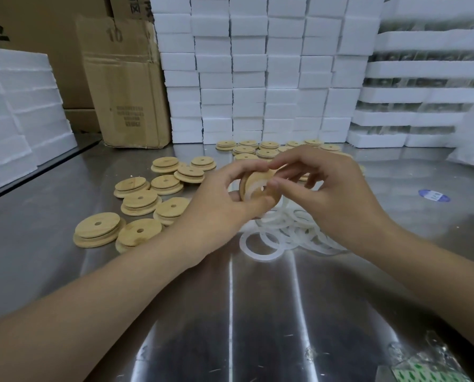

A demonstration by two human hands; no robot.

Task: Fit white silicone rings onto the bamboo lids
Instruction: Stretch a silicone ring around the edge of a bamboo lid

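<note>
- left hand: grip closed on one bamboo lid, thumb on lower rim, fingers curled over the top edge.
- lid held above the tabletop, tilted on edge, stepped face twd camera, centre hole visible.
- white silicone ring lies on the stepped face, left part showing; can't tell if it's fully seated.
- right hand: grip closed, thumb + fingertips pinching at the lid's right side where the ring sits; exact contact blurred.
- ring pile: loose white rings heaped on tabletop just below both hands, overlapping.
- bare lids: scattered group left of hands, stepped side up, some overlapping.
- far lids: second group behind hands, near the foam blocks, partly hidden by fingers.
- foam blocks stacked in columns along the back; more foam at left.
- cardboard box upright btwn the two foam stacks, marked "10".
- blue sticker on tabletop, right of hands.
</note>
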